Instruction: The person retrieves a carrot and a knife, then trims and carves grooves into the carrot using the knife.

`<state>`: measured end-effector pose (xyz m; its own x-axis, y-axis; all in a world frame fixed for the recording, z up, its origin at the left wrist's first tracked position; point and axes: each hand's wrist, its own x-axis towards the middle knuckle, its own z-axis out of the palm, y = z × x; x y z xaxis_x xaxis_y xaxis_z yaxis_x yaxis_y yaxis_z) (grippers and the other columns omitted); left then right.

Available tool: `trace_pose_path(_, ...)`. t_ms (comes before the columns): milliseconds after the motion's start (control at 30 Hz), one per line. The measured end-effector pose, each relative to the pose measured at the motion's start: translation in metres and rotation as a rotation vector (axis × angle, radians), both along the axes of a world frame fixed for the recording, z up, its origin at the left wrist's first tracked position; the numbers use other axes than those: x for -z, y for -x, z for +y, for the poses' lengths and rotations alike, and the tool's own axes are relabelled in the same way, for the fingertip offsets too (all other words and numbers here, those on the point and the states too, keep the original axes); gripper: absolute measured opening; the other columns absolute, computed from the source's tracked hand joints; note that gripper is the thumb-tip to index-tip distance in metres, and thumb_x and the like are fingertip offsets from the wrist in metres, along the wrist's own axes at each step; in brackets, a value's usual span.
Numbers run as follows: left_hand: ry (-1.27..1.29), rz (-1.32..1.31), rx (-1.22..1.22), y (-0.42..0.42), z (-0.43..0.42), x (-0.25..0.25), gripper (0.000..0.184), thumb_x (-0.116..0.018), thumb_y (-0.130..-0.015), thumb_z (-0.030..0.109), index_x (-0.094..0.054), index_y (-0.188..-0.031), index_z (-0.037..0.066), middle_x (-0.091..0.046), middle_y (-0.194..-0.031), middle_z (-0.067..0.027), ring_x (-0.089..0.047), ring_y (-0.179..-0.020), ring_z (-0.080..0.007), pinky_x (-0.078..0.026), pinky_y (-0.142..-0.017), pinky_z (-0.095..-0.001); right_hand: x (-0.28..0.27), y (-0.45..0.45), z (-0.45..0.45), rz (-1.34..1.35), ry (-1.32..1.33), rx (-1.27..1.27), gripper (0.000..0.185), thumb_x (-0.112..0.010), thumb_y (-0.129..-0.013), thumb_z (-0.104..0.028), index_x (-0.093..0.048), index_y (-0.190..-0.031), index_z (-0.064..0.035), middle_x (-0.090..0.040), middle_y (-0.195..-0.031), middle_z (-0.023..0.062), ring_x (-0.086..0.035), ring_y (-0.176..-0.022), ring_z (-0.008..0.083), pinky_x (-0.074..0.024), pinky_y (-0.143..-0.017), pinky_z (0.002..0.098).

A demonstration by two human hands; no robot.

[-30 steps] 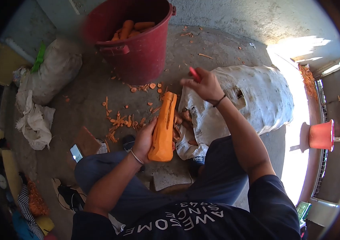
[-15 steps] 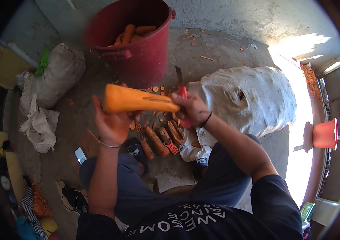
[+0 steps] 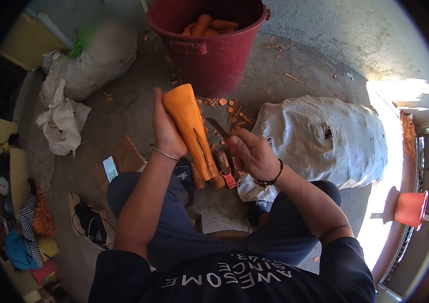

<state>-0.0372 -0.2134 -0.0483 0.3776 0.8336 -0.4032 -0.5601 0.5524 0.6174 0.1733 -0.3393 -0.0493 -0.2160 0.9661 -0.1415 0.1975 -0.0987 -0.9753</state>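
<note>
A large peeled carrot (image 3: 188, 121) with a long dark split rests in my left hand (image 3: 167, 132), its thick end pointing away from me. The fingers curl behind it and are partly hidden. My right hand (image 3: 256, 155) is closed around the handle of a knife (image 3: 217, 128). The blade points up and to the left, just right of the carrot and apart from it. Beneath, between my feet, lie unpeeled carrots (image 3: 223, 160), partly covered by the carrot and my hand. Among them is a red peeler (image 3: 230, 180).
A red tub (image 3: 209, 60) holding peeled carrots stands ahead. To the right lies a full white sack (image 3: 325, 141); another sack (image 3: 98, 60) stands at the left. Carrot scraps (image 3: 232, 108) litter the floor. A phone (image 3: 110, 168) lies left of my knee.
The carrot has swung from lying crosswise to pointing away from me. My right hand has let go of its thin end and moved right, turning the knife blade toward the carrot.
</note>
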Motion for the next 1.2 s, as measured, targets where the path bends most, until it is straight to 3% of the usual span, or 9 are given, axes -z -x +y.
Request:
trace_pose_path(67, 0.006, 0.001, 0.061, -0.001, -0.001, 0.002, 0.077, -0.042, -0.098, 0.082, -0.067, -0.118, 0.012, -0.07, -0.094, -0.014, -0.07, -0.083, -0.0298, -0.058, -0.074, -0.0478, -0.011, 0.001, 0.0, -0.029, -0.032, 0.103, 0.029, -0.057, -0.112, -0.024, -0.064, -0.124, 0.0011, -0.068, -0.073, 0.0109, -0.071, -0.064, 0.0212, -0.0548, -0.062, 0.0354)
trace_pose_path(100, 0.011, 0.001, 0.054, -0.003, -0.002, 0.003, 0.077, -0.042, -0.098, 0.082, -0.067, -0.118, 0.012, -0.07, -0.094, -0.014, -0.07, -0.083, -0.0298, -0.058, -0.074, -0.0478, -0.008, 0.0, 0.0, -0.029, -0.026, 0.095, 0.029, -0.057, -0.112, -0.024, -0.064, -0.124, 0.0011, -0.068, -0.073, 0.0109, -0.071, -0.064, 0.0212, -0.0548, -0.062, 0.0354)
trace_pose_path(167, 0.083, 0.081, 0.042, -0.009, -0.003, 0.004, 0.073, -0.043, -0.099, 0.079, -0.067, -0.117, 0.012, -0.07, -0.091, -0.0141, -0.069, -0.081, -0.0286, -0.057, -0.075, -0.0447, -0.001, -0.002, -0.002, -0.262, -0.419, -0.004, 0.031, -0.061, -0.11, -0.018, -0.06, -0.135, 0.0003, -0.069, -0.076, 0.012, -0.072, -0.06, 0.023, -0.0542, -0.056, 0.0358)
trace_pose_path(200, 0.084, 0.082, 0.04, -0.01, -0.003, 0.006, 0.073, -0.043, -0.099, 0.079, -0.067, -0.117, 0.012, -0.07, -0.091, -0.0141, -0.069, -0.081, -0.0286, -0.057, -0.075, -0.0447, -0.001, -0.001, -0.002, -0.26, -0.417, -0.007, 0.031, -0.061, -0.11, -0.018, -0.06, -0.135, 0.0003, -0.069, -0.076, 0.012, -0.072, -0.06, 0.023, -0.0542, -0.056, 0.0358)
trace_pose_path(267, 0.066, 0.069, 0.066, -0.013, -0.004, 0.011, 0.073, -0.044, -0.098, 0.079, -0.067, -0.117, 0.012, -0.069, -0.088, -0.0143, -0.068, -0.08, -0.0276, -0.057, -0.075, -0.0425, 0.0, 0.001, -0.002, -0.367, -0.577, 0.034, 0.028, -0.067, -0.103, -0.011, -0.065, -0.128, 0.001, -0.072, -0.079, 0.0192, -0.073, -0.064, 0.033, -0.056, -0.06, 0.0411)
trace_pose_path(367, 0.074, 0.102, 0.054, -0.016, -0.005, 0.012, 0.073, -0.045, -0.099, 0.079, -0.066, -0.116, 0.011, -0.069, -0.088, -0.0144, -0.067, -0.078, -0.0265, -0.057, -0.074, -0.0421, -0.008, 0.001, -0.006, -0.437, -0.497, 0.043, 0.022, -0.068, -0.101, -0.009, -0.068, -0.121, 0.0018, -0.071, -0.08, 0.0211, -0.073, -0.068, 0.0381, -0.057, -0.062, 0.0435)
trace_pose_path(1200, 0.015, 0.138, 0.025, -0.018, -0.009, 0.011, 0.075, -0.042, -0.1, 0.077, -0.065, -0.118, 0.008, -0.069, -0.088, -0.0149, -0.068, -0.076, -0.0262, -0.057, -0.072, -0.0407, -0.01, 0.003, -0.011, -0.515, -0.499, 0.03, 0.021, -0.068, -0.099, -0.003, -0.066, -0.119, 0.0039, -0.072, -0.084, 0.0216, -0.073, -0.07, 0.0384, -0.0572, -0.063, 0.0448)
